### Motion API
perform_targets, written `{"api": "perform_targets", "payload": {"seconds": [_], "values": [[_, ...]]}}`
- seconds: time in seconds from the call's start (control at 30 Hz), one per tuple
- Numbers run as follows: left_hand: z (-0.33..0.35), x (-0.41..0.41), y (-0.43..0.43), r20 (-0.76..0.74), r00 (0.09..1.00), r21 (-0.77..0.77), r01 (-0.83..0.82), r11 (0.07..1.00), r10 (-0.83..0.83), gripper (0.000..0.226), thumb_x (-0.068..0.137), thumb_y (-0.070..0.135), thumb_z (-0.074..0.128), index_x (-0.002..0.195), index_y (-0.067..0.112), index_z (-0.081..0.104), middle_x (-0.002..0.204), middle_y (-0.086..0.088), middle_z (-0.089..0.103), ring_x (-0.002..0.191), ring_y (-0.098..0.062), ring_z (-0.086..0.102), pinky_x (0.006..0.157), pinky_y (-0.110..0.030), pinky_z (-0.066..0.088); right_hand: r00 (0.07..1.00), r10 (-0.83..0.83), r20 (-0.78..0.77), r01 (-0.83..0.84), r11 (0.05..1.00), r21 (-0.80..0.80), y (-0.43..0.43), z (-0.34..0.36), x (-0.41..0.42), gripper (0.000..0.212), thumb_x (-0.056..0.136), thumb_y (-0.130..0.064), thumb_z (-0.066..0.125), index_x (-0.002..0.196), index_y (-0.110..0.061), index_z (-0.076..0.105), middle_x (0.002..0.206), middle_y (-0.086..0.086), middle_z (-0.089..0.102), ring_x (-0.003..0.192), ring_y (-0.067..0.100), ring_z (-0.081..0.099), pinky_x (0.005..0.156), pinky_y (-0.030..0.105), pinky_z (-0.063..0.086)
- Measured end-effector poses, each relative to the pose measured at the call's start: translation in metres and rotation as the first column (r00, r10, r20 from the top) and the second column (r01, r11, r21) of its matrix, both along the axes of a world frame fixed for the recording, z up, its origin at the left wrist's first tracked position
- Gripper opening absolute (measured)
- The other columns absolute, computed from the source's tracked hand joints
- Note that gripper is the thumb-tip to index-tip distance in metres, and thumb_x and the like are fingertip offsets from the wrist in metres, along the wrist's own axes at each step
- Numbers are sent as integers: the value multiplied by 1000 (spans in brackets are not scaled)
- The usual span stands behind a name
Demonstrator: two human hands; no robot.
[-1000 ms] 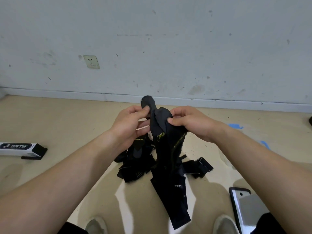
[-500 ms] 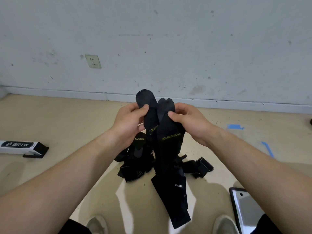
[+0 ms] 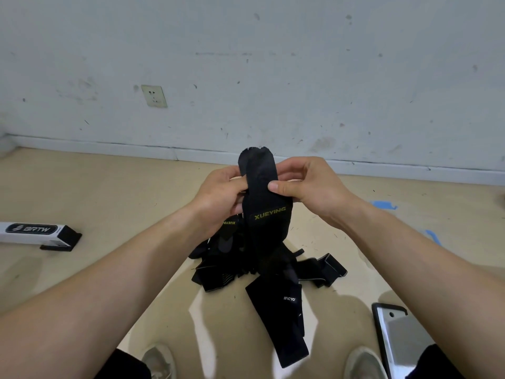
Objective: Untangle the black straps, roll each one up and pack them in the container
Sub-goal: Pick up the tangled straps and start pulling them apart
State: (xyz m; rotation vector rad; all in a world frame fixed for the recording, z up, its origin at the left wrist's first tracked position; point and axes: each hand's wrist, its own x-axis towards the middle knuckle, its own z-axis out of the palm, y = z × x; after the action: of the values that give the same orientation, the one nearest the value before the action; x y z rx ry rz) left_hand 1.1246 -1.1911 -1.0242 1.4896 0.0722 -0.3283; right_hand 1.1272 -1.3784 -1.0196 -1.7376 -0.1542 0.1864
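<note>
Filling the far side, a scuffed pale wall (image 3: pixel 300 64) meets the tan floor (image 3: pixel 95 192) along a low skirting; two bare forearms reach in from the near edge toward the middle of the floor. Between them, on the middle of the floor, lies a tangled heap of straps (image 3: pixel 226 266), all black; a long strap (image 3: pixel 281 318) with small white lettering runs out of the heap toward the near edge, ending between two shoes. Above the heap both hands hold up one black strap (image 3: pixel 262 203) with yellow lettering, its rounded top doubled over and standing upright, its lower part dropping into the heap; the left hand (image 3: pixel 218 195) grips the strap's left edge with curled fingers and thumb; the right hand (image 3: pixel 308 187) pinches it from the right, thumb pressed on the front, fingers curled behind. A black-rimmed container (image 3: pixel 396 337) with a shiny grey face lies at the floor's near right corner, partly hidden by the right arm and well apart from the heap; a long white box (image 3: pixel 32 232) with a black end lies at the left edge. The shoes (image 3: pixel 159 361) sit at the near edge; a socket (image 3: pixel 153 96) is set low in the wall at left; scraps of blue tape (image 3: pixel 384 205) stick to the floor at right.
</note>
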Motion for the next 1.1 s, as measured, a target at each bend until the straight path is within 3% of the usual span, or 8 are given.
{"api": "perform_targets", "payload": {"seconds": [0.17, 0.33, 0.47, 0.6, 0.7, 0.87, 0.97, 1.1], "values": [[-1, 1, 1, -18, 999, -55, 35, 998, -36, 16, 100, 20, 65, 110, 9, 70, 96, -15, 54, 65, -17, 46, 63, -25, 59, 999, -41, 36, 43, 998, -41, 2, 2, -2, 16, 83, -4, 81, 88, -17, 74, 80, -6, 73, 73, 10, 71, 69, 34, 60], [3, -1, -1, -68, 998, -65, 0, 998, -4, 34, 107, 19, 48, 125, -6, 61, 106, -16, 75, 79, -23, 74, 68, -31, 61, 994, -97, 57, 101, 991, -84, 2, 2, -3, 18, 78, -8, 86, 89, -14, 72, 81, -3, 70, 71, 12, 67, 70, 44, 59], [8, -4, -3, -109, 993, -111, 40, 993, -52, 42, 107, 42, 44, 120, 8, 66, 113, -17, 76, 95, -28, 76, 86, -38, 60, 983, -174, 54, 180, 976, -121, 1, -1, -1, 26, 73, -18, 91, 83, -18, 67, 77, -4, 62, 71, 14, 61, 75, 46, 59], [3, -7, -2, 36, 996, 27, 84, 996, -85, 27, 97, 6, 66, 123, 6, 63, 113, -15, 77, 97, -25, 75, 83, -33, 62, 974, -222, 41, 226, 954, -195, 2, -6, 0, 31, 73, -32, 91, 82, -19, 64, 78, -2, 57, 70, 15, 58, 77, 48, 59], [4, -4, 2, 27, 999, -3, 40, 999, -40, 32, 97, -2, 62, 129, 3, 61, 112, -16, 77, 96, -25, 76, 83, -33, 63, 978, -189, 85, 207, 917, -341, 4, -6, -4, 36, 82, -53, 77, 91, -21, 65, 84, -6, 58, 74, 10, 57, 71, 32, 51], [14, 2, 10, 13, 999, -186, -39, 982, 42, 25, 98, 1, 60, 122, -2, 65, 108, -14, 76, 94, -22, 75, 84, -29, 62, 979, 121, -167, -124, 992, -12, 10, -12, -11, 44, 102, -55, 47, 108, -21, 74, 104, -3, 78, 98, 13, 74, 89, 32, 56], [17, 6, 16, -3, 989, -273, -146, 951, 151, 21, 100, 5, 60, 119, -1, 68, 104, -10, 77, 95, -19, 74, 85, -28, 62, 988, 107, -115, -99, 993, 71, 15, -18, -11, 29, 106, -34, 50, 115, -17, 72, 107, -2, 77, 100, 12, 73, 85, 26, 53], [10, 3, 13, -17, 995, -303, -101, 948, 101, 40, 102, 21, 59, 133, -4, 60, 127, -19, 70, 119, -31, 68, 102, -40, 55, 999, 6, -41, 0, 990, 142, 25, -20, -11, 20, 106, -23, 53, 112, -15, 71, 104, 1, 77, 99, 15, 73, 94, 33, 56]]}}
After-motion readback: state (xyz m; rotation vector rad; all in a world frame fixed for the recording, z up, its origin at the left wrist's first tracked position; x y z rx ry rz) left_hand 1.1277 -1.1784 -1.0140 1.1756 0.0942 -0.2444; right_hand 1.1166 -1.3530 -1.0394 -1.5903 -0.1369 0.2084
